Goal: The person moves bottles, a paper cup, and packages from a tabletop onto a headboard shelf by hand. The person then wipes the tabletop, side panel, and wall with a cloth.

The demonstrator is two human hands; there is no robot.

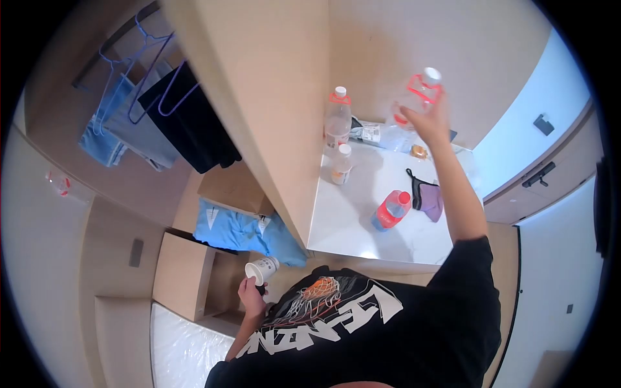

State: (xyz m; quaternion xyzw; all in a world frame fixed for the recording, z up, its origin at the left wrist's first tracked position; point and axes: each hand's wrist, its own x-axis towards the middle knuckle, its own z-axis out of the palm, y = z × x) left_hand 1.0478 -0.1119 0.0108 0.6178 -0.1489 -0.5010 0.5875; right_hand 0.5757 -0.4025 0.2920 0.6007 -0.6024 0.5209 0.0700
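Observation:
My right hand (427,123) is raised over the back of the white countertop (349,223), its fingers wrapped round a large clear plastic bottle (414,97) with a white cap and a red neck handle. Low on the left, my left hand (251,296) grips a white paper cup (261,269), tilted on its side; a small dark thing shows by the fingers, too unclear to name. On the counter stand a similar large bottle (337,123), a small white-capped bottle (341,167) and a red-capped bottle (392,211) with a red label.
A purple mesh pouch (428,199) and a small golden-brown item (419,151) lie on the counter. Left of a tall wooden partition (259,77), clothes (187,116) hang on hangers. Below them are a blue folded garment (242,227) and an open wooden compartment (223,284).

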